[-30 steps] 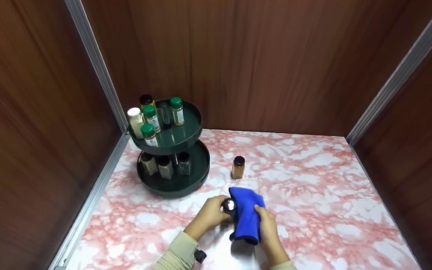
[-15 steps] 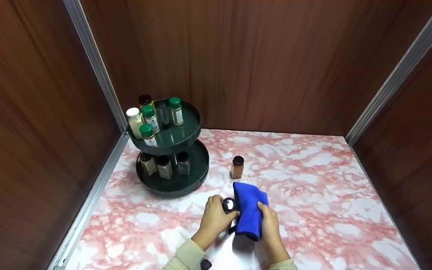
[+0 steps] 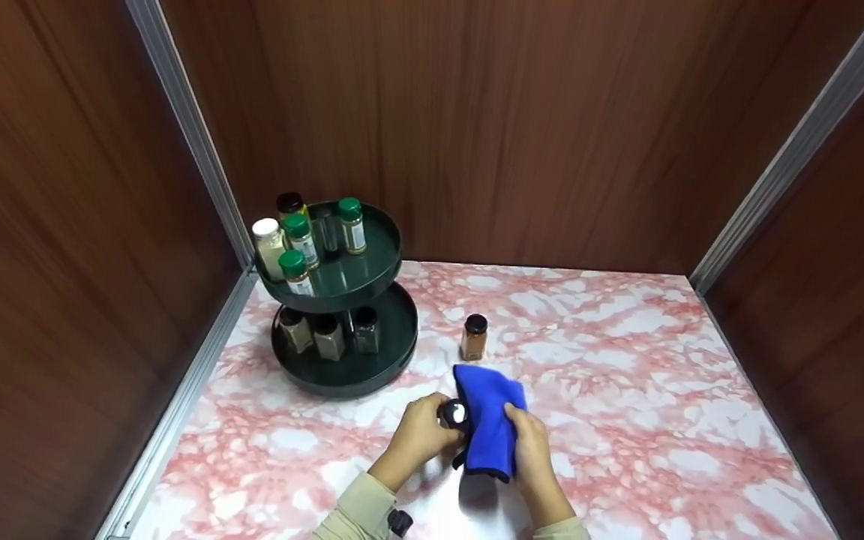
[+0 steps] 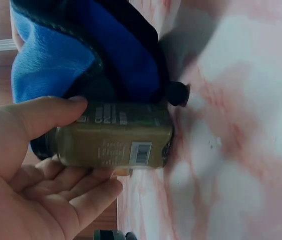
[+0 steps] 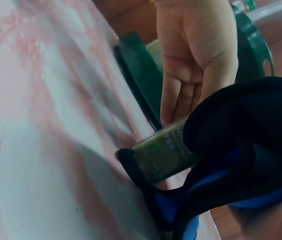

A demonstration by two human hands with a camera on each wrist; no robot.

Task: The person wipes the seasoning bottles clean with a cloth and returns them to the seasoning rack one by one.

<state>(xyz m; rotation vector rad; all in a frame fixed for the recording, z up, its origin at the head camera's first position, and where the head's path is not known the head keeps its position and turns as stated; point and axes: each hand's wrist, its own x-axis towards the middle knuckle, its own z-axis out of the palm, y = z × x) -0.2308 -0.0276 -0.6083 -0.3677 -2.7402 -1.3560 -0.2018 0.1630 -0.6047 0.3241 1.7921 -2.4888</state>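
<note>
My left hand (image 3: 421,429) grips a square spice jar (image 4: 118,137) of brownish powder, its dark cap (image 3: 454,412) facing the head camera. In the left wrist view the thumb presses on one side and the fingers lie along the other; a printed label and barcode show. A blue cloth (image 3: 490,420) with black edging is pinched by my right hand (image 3: 532,448), thumb on top. The cloth lies right against the jar's side, and a fold of its edging (image 5: 131,162) reaches the jar's base. Most of the right hand's fingers are hidden behind the cloth.
A dark green two-tier round rack (image 3: 346,379) stands at the left with several spice jars on both tiers. One orange-brown jar with a dark cap (image 3: 474,337) stands on the marbled table (image 3: 627,420) beyond the cloth. Wood-patterned walls (image 3: 477,127) enclose the back and sides.
The left fingers have shifted their hold on the jar, straightening over it and then closing round it again. The cloth and right hand have moved slightly, lately to the left.
</note>
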